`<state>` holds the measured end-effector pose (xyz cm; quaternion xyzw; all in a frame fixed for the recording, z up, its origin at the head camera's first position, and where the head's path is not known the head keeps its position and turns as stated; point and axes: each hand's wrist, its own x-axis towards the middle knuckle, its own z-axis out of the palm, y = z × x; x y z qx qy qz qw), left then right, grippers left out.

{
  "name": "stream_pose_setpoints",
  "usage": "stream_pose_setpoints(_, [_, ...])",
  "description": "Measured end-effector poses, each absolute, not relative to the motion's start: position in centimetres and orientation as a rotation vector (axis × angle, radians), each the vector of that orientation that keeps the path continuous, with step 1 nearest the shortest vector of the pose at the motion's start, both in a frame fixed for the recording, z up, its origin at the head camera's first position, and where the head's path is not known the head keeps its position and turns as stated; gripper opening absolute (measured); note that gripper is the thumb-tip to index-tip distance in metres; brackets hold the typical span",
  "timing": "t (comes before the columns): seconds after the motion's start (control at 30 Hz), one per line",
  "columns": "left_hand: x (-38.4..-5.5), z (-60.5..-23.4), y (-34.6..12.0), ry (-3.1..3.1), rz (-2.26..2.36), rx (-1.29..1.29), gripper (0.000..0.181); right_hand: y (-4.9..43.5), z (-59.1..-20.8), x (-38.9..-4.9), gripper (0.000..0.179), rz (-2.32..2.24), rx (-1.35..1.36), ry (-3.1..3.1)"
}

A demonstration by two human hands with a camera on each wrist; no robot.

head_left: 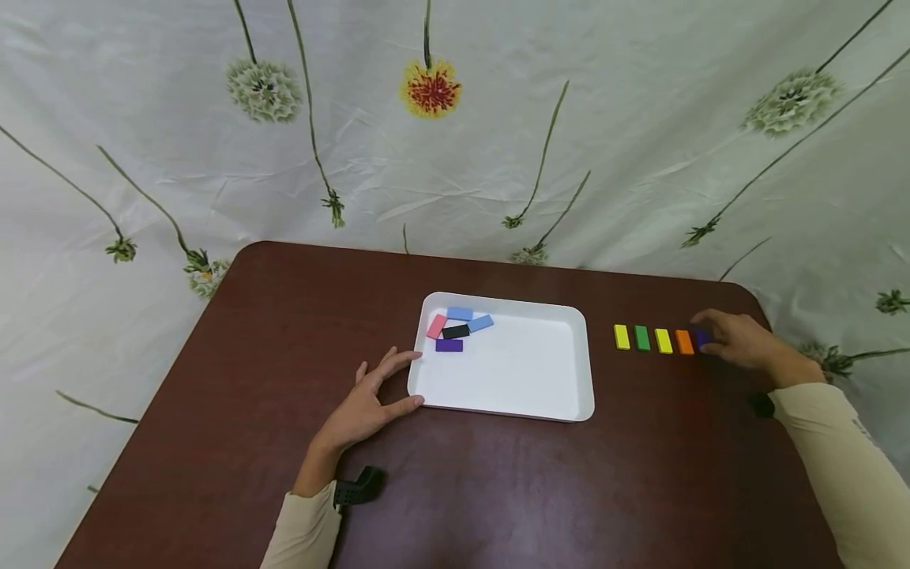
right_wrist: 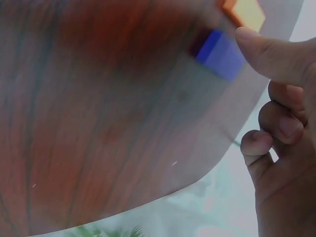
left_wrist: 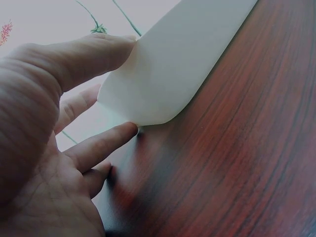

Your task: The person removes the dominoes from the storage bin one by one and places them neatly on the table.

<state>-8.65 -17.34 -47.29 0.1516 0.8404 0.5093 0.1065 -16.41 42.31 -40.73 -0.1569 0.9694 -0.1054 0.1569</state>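
The violet-blue block [head_left: 702, 339] lies on the brown table [head_left: 512, 490] right at the thumb and fingertips of the right hand [head_left: 746, 341], last in a line of five. The thumb tip is close against the block, the index finger is hidden in the right wrist view, and the other fingers curl toward the palm; whether thumb and index pinch the block, I cannot tell. Just left of those fingertips lies an orange block [head_left: 685, 342], then, farther left, a yellow block [head_left: 663, 341], a green block [head_left: 642, 338] and another yellow block [head_left: 622, 337]. The left hand [head_left: 365, 409] has its fingers spread, thumb and index touching the left end of the white tray [head_left: 519, 379]. Inside the tray, to the right of that index fingertip, lies a purple block [head_left: 449, 345]; farther beyond the fingertip are a black block [head_left: 456, 332], a pink block [head_left: 437, 326] and two light-blue blocks [head_left: 460, 314].
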Motion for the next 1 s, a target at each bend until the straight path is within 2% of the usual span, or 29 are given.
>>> stream_pose_setpoints(0.27, [-8.6, -47.2, -17.3, 2.465, 1.510, 0.454, 0.067, 39.4, -39.5, -17.0, 0.033, -0.348, -0.551, 2.796])
stream_pose_setpoints(0.83, [-8.7, -47.3, -17.4, 2.466, 1.500, 0.444, 0.067, 31.9, -38.1, -19.0, 0.022, -0.403, -0.911, 2.874])
stream_pose_setpoints(1.0, [-8.7, -47.3, -17.5, 2.468, 1.492, 0.439, 0.068, 29.4, -37.9, -19.6, 0.022, -0.395, -0.917, 2.859])
